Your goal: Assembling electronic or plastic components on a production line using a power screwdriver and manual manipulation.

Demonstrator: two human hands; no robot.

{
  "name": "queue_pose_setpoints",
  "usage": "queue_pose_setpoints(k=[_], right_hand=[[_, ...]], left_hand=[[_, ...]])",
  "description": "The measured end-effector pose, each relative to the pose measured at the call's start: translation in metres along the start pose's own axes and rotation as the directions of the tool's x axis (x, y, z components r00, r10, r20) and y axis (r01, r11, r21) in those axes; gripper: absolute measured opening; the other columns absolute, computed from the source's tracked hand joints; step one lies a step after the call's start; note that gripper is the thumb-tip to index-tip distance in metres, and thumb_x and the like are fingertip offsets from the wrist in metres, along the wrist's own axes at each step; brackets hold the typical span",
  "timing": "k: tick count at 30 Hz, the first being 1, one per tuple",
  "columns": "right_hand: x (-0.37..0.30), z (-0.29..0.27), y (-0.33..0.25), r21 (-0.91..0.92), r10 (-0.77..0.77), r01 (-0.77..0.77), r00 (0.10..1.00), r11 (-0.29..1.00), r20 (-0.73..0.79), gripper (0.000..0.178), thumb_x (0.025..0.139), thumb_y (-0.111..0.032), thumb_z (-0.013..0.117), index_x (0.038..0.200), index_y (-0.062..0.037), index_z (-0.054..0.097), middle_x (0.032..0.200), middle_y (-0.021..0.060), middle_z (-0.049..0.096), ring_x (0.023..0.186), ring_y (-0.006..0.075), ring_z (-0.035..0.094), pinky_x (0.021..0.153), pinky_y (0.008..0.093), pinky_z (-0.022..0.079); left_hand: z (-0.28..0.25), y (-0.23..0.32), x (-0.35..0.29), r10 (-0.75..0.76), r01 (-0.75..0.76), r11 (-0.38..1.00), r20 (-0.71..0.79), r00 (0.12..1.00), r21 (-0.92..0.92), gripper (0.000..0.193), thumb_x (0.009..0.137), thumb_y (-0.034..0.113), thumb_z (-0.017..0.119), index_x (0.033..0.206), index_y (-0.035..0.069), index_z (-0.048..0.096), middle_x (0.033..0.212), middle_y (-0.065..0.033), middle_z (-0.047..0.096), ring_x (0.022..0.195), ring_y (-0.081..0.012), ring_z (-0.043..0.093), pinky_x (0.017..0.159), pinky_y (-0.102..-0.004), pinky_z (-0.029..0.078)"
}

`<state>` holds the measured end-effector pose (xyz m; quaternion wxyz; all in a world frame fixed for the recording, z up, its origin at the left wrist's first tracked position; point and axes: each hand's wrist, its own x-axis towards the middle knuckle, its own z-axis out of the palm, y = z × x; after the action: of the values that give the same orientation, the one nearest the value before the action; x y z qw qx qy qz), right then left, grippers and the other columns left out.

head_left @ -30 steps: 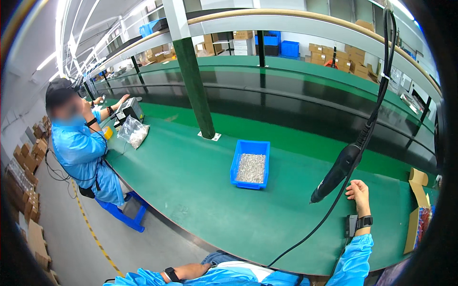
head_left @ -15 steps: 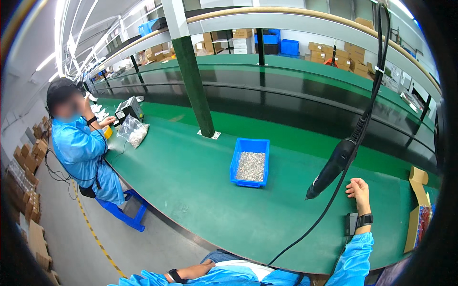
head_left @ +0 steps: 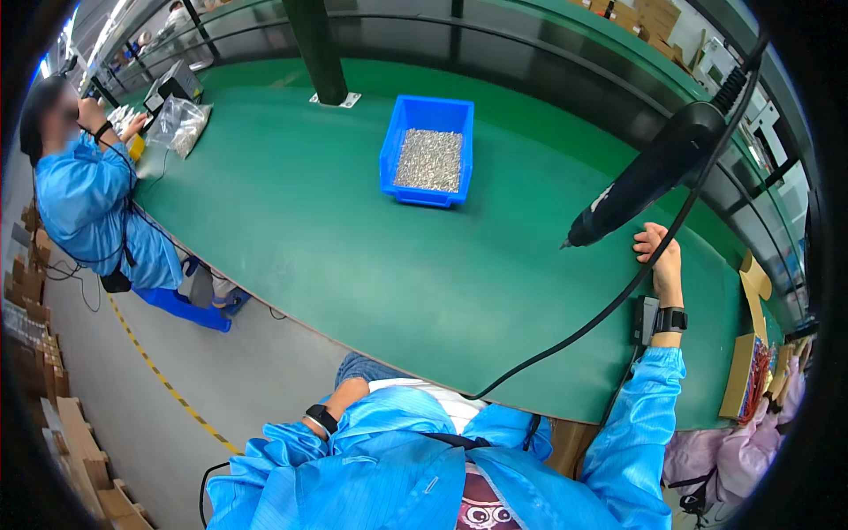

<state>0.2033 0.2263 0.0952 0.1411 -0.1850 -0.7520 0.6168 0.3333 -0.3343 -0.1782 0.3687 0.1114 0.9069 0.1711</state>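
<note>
My right hand (head_left: 662, 256) rests on the green tabletop (head_left: 291, 238) at the right, fingers loosely bent and a little apart, with nothing seen in them. Just left of it hangs a black electric screwdriver (head_left: 649, 172), its tip pointing down and left, apart from the hand. Below, a small dark box (head_left: 646, 320) lies beside my wrist. My left hand (head_left: 352, 393) is down at my waist, its fingers hidden by the blue jacket. A blue bin (head_left: 427, 200) of small metallic pieces (head_left: 429, 159) stands mid-table; neither hand touches it.
A black cable (head_left: 583, 329) loops from the screwdriver across the table's front. At the right edge stands an open cardboard box (head_left: 738, 375) with red and blue contents. A co-worker (head_left: 93, 194) sits at the left near a clear plastic bag (head_left: 181, 125). A dark post (head_left: 316, 53) rises behind.
The view has tipped downward, so the bin and table appear higher and more of my jacket shows. My right hand stays on the table, its fingers curled slightly more. My left hand remains at my waist.
</note>
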Motion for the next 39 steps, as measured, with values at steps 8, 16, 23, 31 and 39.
queue_pose_setpoints(k=[8, 16, 23, 31, 39], right_hand=[[-0.01, -0.012, 0.011, 0.008, 0.013, -0.013, 1.0, 1.0, 0.016, 0.018, 0.087, -0.018, 0.047, 0.098, -0.0046, 0.052, 0.079, 0.0014, 0.058, 0.062, 0.0036, 0.053, 0.051, 0.0147, 0.045], [-0.009, -0.007, 0.004, 0.022, 0.013, -0.013, 1.0, 1.0, 0.012, 0.023, 0.084, -0.022, 0.053, 0.097, -0.0025, 0.053, 0.08, 0.0043, 0.058, 0.063, 0.007, 0.055, 0.054, 0.0167, 0.044], [-0.007, -0.01, 0.006, -0.003, 0.019, -0.019, 1.0, 1.0, 0.02, 0.027, 0.084, -0.025, 0.053, 0.097, -0.0021, 0.054, 0.079, 0.0044, 0.058, 0.065, 0.0081, 0.055, 0.055, 0.0181, 0.044], [-0.008, -0.006, 0.003, -0.003, 0.034, -0.034, 0.999, 0.999, -0.003, 0.027, 0.084, -0.026, 0.053, 0.097, -0.0024, 0.053, 0.08, 0.0048, 0.058, 0.067, 0.0089, 0.055, 0.056, 0.0196, 0.044], [-0.006, -0.007, 0.005, 0.009, 0.028, -0.028, 1.0, 1.0, 0.002, 0.027, 0.083, -0.026, 0.053, 0.097, -0.0027, 0.054, 0.08, 0.0049, 0.058, 0.066, 0.0088, 0.055, 0.056, 0.0191, 0.044]], left_hand=[[-0.14, 0.095, -0.107, 0.297, -0.292, 0.846, -0.059, 0.953, -0.446, 0.024, 0.083, 0.02, 0.047, 0.087, -0.001, 0.056, 0.085, -0.016, 0.057, 0.079, -0.0247, 0.055, 0.072, -0.0318, 0.043], [-0.123, 0.071, -0.081, 0.0, -0.055, 0.498, -0.064, 0.998, -0.865, 0.022, 0.089, 0.021, 0.044, 0.083, 0.003, 0.054, 0.069, 0.0069, 0.05, 0.061, -0.0051, 0.042, 0.057, -0.0207, 0.038], [-0.144, 0.094, -0.082, 0.12, -0.217, 0.939, -0.339, 0.933, -0.266, 0.016, 0.077, 0.017, 0.059, 0.078, 0.001, 0.057, 0.066, -0.0087, 0.058, 0.057, -0.0141, 0.055, 0.054, -0.0262, 0.044], [-0.144, 0.124, -0.087, 0.303, -0.321, 0.945, -0.2, 0.932, -0.064, 0.015, 0.073, 0.017, 0.063, 0.079, 0.005, 0.06, 0.07, -0.0106, 0.059, 0.06, -0.0228, 0.056, 0.056, -0.0313, 0.045], [-0.147, 0.138, -0.08, 0.437, -0.406, 0.882, -0.093, 0.895, 0.24, 0.017, 0.077, 0.021, 0.054, 0.085, 0.006, 0.056, 0.081, -0.0138, 0.06, 0.07, -0.0307, 0.058, 0.06, -0.0382, 0.046]])
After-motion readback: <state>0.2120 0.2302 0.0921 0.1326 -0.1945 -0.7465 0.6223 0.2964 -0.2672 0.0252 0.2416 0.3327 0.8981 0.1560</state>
